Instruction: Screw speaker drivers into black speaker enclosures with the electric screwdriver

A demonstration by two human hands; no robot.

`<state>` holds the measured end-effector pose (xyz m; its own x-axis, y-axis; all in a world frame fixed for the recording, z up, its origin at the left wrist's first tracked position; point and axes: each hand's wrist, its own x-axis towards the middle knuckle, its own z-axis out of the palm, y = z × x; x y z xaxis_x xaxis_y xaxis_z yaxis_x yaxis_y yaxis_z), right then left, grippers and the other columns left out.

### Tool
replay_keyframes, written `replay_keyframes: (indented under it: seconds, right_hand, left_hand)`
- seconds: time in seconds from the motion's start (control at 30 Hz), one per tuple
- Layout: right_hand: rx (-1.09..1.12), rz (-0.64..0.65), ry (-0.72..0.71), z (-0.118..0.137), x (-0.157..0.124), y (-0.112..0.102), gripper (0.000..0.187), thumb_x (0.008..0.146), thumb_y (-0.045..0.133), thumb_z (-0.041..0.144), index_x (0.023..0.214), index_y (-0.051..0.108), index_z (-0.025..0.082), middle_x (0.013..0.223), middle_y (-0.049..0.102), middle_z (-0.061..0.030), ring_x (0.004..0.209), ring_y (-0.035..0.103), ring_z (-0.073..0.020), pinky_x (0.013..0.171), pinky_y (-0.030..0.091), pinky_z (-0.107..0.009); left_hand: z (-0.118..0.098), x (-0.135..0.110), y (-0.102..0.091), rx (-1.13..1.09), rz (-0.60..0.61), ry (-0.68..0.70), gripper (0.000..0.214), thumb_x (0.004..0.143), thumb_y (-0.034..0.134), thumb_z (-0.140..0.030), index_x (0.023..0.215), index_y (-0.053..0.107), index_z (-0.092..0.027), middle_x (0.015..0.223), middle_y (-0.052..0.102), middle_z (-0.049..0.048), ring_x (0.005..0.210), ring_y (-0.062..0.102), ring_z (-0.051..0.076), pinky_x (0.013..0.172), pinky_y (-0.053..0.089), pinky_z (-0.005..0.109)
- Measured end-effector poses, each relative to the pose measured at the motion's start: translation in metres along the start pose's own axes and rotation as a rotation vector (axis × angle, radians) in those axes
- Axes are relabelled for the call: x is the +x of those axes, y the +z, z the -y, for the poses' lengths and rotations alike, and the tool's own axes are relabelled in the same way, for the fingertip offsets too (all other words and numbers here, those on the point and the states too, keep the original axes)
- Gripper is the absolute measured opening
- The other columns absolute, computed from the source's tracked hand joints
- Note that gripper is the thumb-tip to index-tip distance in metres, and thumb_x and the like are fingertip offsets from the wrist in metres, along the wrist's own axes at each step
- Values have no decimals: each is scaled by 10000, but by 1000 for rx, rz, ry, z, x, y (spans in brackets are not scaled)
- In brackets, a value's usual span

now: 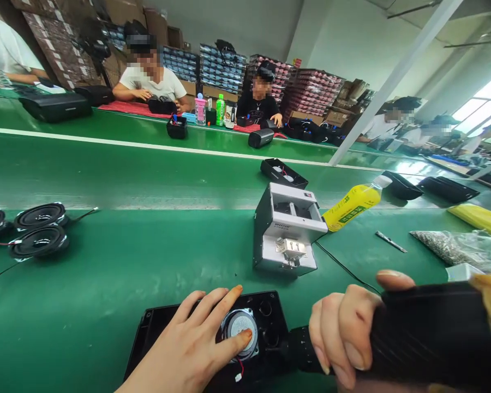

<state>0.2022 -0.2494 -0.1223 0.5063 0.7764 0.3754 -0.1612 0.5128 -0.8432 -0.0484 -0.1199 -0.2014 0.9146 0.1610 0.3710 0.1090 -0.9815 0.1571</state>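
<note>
A black speaker housing panel [159, 327] lies at the bottom of the head view, with a round speaker driver [239, 327] seated in it, its metal back up. My left hand [192, 333] rests over both with fingers spread, its thumb on the driver's back. A short red wire with a white plug [239, 376] hangs by the driver. My right hand [347, 327] grips a black electric screwdriver [429, 327] held sideways, its collar pointing left at the panel. The screwdriver's tip is dark and hard to make out at the panel's right side.
Beyond the panel stands a screw feeder [288, 232], with a yellow bottle [354, 206] leaning behind it. To the right lie a cutter knife [390, 241] and a bag of screws [445, 248]. Several loose speaker drivers [39, 241] sit left. People work across the green bench [147, 251].
</note>
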Motion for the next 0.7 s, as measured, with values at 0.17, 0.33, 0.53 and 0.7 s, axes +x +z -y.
replay_keyframes:
  seconds: [0.17, 0.33, 0.53, 0.7]
  right_hand:
    - [137, 183, -47, -16, -15, 17, 371, 1119, 447, 520, 1362, 689, 378, 513, 580, 24, 254, 454, -165, 309, 494, -273]
    - [61, 130, -122, -12, -13, 34, 373, 1112, 497, 531, 1364, 706, 352, 576, 620, 39, 271, 416, -120, 331, 491, -243]
    - [43, 59, -82, -17, -23, 30, 506, 1007, 648, 681, 1376, 701, 338, 644, 632, 30, 391, 556, -159, 394, 543, -274]
    - [67, 63, -63, -21, -21, 28, 568, 1055, 483, 757, 1357, 712, 333, 642, 634, 18, 408, 579, -161, 415, 543, -271]
  left_hand:
    - [3, 8, -11, -39, 99, 16, 745, 778, 853, -643, 1434, 606, -389, 1733, 355, 192, 1434, 525, 431, 1097, 441, 614]
    - [0, 11, -21, -89, 183, 9, 701, 806, 848, -562, 1435, 605, -372, 1722, 373, 195, 1465, 497, 440, 1108, 418, 625]
    - [-2, 11, -24, -102, 171, -6, 688, 811, 842, -566, 1431, 615, -372, 1732, 365, 182, 1455, 507, 429, 1127, 395, 613]
    - [-5, 14, -27, -133, 169, -63, 718, 737, 911, -496, 1391, 632, -400, 1704, 431, 149, 1471, 509, 400, 1146, 404, 604]
